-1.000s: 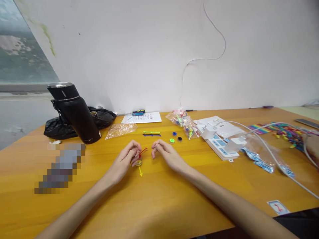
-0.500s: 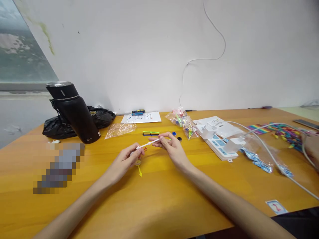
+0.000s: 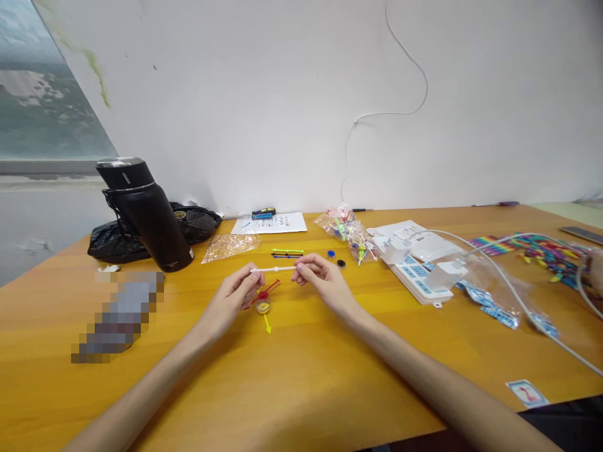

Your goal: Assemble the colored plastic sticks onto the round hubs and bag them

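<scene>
A thin white arrow-shaped spinner pointer (image 3: 276, 269) is stretched level between both hands, just above the table. My left hand (image 3: 234, 290) pinches its left end, and my right hand (image 3: 319, 277) pinches its right end. Below it on the table lie a red pointer (image 3: 264, 294), partly behind my left fingers, and a yellow pointer (image 3: 268, 324) with a clear round disc (image 3: 262, 307) at its middle. Beyond my hands several pointers lie side by side, a green pointer (image 3: 287, 251) among them. A blue round piece (image 3: 331, 254) and a black round piece (image 3: 341, 263) sit past my right hand.
At left stand a black bottle (image 3: 148, 216) and a black plastic bag (image 3: 113, 242). A clear bag of coloured parts (image 3: 351, 232) lies behind my right hand. A white power strip (image 3: 419, 282) with cables is at right, near another person's hand (image 3: 596, 273).
The white pointer has turned from slanting up to the right to nearly level, as its right end came down. My left hand has lifted slightly, uncovering more of the red pointer.
</scene>
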Tool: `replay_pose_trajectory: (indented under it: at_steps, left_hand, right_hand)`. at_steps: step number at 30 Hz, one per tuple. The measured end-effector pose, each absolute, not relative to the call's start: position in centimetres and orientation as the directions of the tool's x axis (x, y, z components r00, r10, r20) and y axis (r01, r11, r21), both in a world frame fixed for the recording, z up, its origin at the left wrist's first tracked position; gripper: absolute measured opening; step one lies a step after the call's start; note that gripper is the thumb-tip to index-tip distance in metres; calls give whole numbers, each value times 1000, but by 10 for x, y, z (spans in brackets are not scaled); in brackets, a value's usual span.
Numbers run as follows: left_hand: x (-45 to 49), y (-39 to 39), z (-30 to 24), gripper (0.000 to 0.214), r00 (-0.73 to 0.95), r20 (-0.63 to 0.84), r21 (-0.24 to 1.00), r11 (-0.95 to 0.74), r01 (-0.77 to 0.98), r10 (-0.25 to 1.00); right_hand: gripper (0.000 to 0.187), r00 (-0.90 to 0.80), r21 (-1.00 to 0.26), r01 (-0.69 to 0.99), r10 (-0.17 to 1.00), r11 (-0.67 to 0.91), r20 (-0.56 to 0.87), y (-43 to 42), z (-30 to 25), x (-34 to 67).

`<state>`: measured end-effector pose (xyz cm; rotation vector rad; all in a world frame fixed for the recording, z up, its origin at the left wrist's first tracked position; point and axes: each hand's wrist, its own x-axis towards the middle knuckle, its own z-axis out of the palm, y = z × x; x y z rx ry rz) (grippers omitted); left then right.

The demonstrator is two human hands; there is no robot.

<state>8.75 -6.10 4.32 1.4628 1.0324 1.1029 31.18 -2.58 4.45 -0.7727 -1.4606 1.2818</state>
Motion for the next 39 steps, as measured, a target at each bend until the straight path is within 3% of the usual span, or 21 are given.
replay_pose_trajectory:
  at_steps: [15, 24, 28, 31, 35, 39]
  left_hand:
    - [88, -62, 42, 31, 217, 98, 991, -115, 63, 971]
    - [87, -61, 39, 24, 199, 88, 989, -110, 100, 976]
    - [88, -60, 37, 23, 178, 107, 986, -127, 105, 978]
    - [88, -59, 35, 23, 169, 121, 984, -140, 107, 978]
    - [89, -57, 32, 22, 166, 104, 990, -117, 76, 981]
    - [88, -55, 33, 15, 166, 130, 989, -140, 50, 977]
  right_hand:
    - [30, -249, -973, -210, 957, 98, 150, -26, 47, 313]
    - [28, -238, -976, -166, 955, 139, 177, -20, 42, 317]
    - [19, -241, -926, 58, 905, 373, 350, -16, 42, 323]
    - [11, -248, -736, 341, 811, 585, 529, -5, 46, 328]
    - [10, -256, -561, 617, 815, 552, 519, 22, 48, 329]
    - [13, -287, -423, 773, 855, 473, 431, 44, 43, 324]
